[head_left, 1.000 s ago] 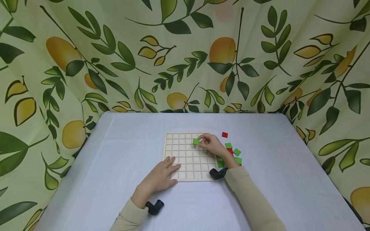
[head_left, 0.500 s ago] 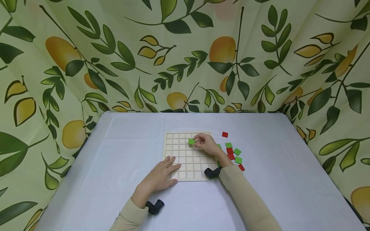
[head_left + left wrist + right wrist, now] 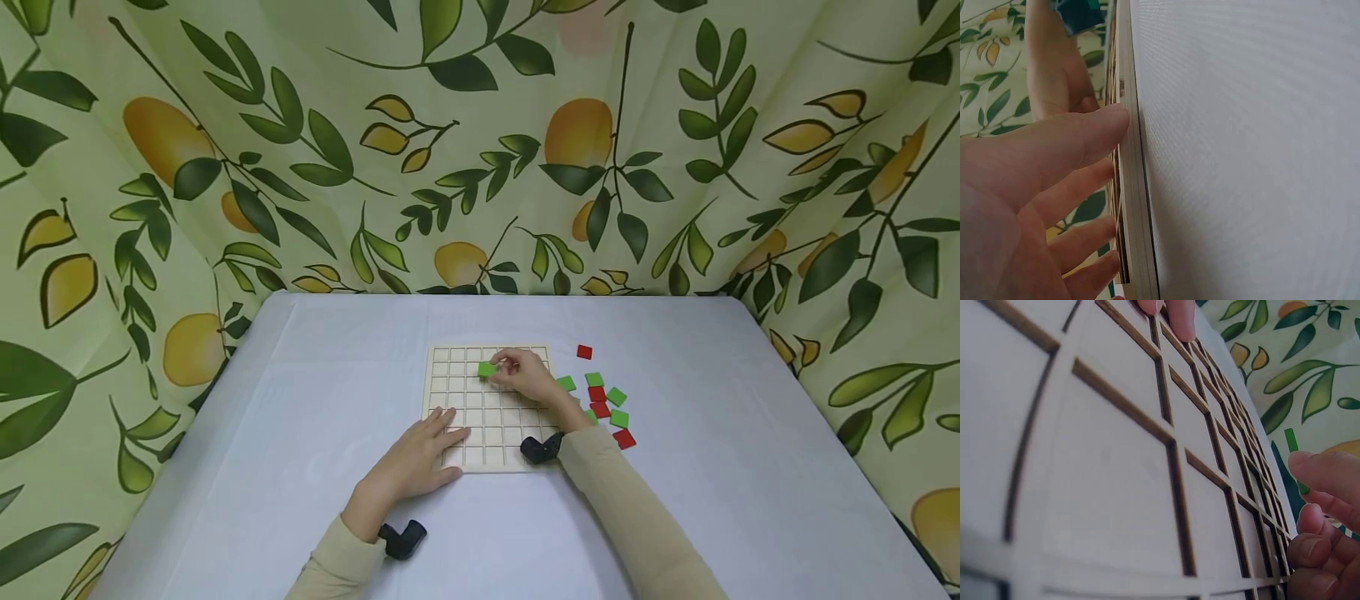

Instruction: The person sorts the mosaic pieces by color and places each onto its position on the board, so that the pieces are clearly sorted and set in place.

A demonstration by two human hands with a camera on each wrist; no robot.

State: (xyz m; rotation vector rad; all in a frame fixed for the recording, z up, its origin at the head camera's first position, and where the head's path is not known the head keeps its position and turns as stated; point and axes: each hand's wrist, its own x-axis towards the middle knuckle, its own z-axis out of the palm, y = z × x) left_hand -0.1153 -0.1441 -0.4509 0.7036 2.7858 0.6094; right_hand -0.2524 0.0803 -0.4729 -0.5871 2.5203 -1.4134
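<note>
A pale wooden grid board (image 3: 493, 421) with square compartments lies on the table. Over its far rows my right hand (image 3: 522, 375) pinches a green square tile (image 3: 486, 368) between thumb and finger. The right wrist view shows that green tile (image 3: 1296, 459) edge-on, held above the grid by the fingertips. My left hand (image 3: 412, 457) rests on the board's near left corner with its fingers spread. In the left wrist view the thumb (image 3: 1085, 137) lies against the board's edge (image 3: 1135, 187), and the other fingers reach over its top.
Right of the board several loose green tiles (image 3: 617, 396) and red tiles (image 3: 623, 438) lie scattered, partly hidden by the right forearm. One red tile (image 3: 584, 352) sits apart, farther back. A white cloth covers the table (image 3: 322, 358); a leaf-patterned curtain (image 3: 480, 167) hangs behind.
My right hand has moved left across the far part of the board, carrying the green tile. More loose tiles show behind the forearm. The left hand has stayed in place.
</note>
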